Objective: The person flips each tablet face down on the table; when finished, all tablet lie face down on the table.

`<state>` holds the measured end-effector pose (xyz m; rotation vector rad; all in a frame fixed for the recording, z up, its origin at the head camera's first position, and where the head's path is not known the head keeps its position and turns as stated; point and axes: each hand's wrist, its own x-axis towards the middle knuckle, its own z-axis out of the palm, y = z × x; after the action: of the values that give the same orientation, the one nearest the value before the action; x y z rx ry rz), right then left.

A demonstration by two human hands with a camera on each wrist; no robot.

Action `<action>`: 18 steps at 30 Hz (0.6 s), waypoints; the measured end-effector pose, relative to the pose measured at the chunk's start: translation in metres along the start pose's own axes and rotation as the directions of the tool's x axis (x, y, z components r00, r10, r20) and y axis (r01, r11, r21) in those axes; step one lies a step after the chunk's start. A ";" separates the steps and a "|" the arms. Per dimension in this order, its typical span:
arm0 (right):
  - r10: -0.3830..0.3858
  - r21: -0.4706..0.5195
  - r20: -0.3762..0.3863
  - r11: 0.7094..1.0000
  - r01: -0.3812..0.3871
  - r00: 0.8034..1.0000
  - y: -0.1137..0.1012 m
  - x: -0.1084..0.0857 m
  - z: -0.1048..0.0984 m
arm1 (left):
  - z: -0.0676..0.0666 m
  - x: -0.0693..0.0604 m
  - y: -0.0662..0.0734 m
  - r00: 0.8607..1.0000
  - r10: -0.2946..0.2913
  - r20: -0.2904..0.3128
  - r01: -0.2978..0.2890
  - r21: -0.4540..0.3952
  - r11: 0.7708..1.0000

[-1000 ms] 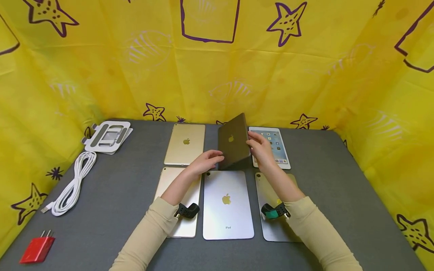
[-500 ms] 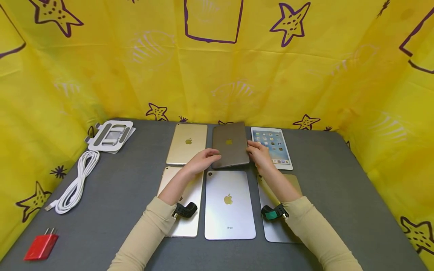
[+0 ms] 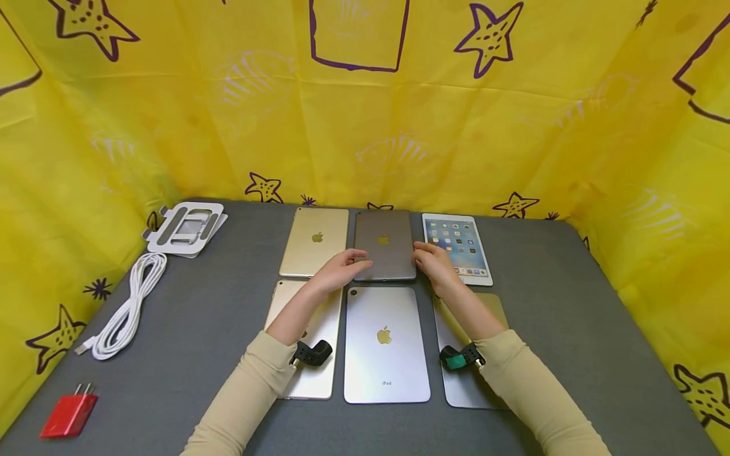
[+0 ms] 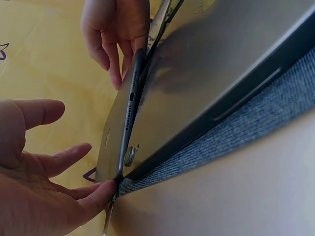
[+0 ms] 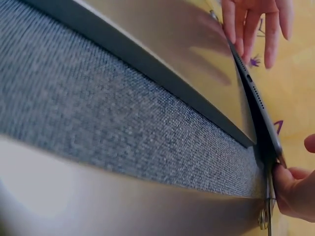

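Observation:
A dark grey tablet [image 3: 393, 253] lies back up in the middle of the far row, its right side slightly raised in the wrist views. My left hand [image 3: 338, 269] is at its near left corner; in the left wrist view the left hand [image 4: 49, 177] has spread fingers, one fingertip touching the corner. At the right edge my right hand [image 3: 436, 263] pinches the tablet, and in the right wrist view the right hand [image 5: 298, 196] has its thumb at the corner. Directly in front lies a silver tablet [image 3: 386, 367], back up.
Gold tablets [image 3: 315, 221] lie on the left, partly under my left arm. A white tablet [image 3: 456, 234] with its screen lit is at the far right, a silver-backed one [image 3: 467, 392] below it. A white stand [image 3: 165, 237], cable [image 3: 128, 310] and red charger [image 3: 68, 415] line the left side.
The dark grey tablet has come down from a steep tilt to nearly flat on the table. My right hand has lowered with its right edge; the left hand stays near its left corner.

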<state>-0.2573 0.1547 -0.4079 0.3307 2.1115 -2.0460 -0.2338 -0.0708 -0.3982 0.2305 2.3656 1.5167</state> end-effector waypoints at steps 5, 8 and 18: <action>-0.042 -0.114 0.050 0.992 0.048 0.998 0.001 -0.004 -0.002 | 0.001 0.001 0.000 1.000 0.019 0.017 -0.019 -0.001 1.000; -0.057 -0.170 0.093 0.983 0.072 0.994 0.000 -0.007 -0.004 | 0.002 0.001 0.000 0.999 0.035 0.020 -0.035 0.012 0.999; -0.045 -0.150 0.169 0.986 0.071 0.985 -0.004 -0.010 -0.008 | 0.009 0.001 0.004 0.991 0.034 -0.126 -0.040 -0.049 0.998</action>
<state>-0.2485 0.1623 -0.4011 0.0743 2.1845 -1.8522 -0.2318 -0.0609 -0.3982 0.1730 2.4266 1.6517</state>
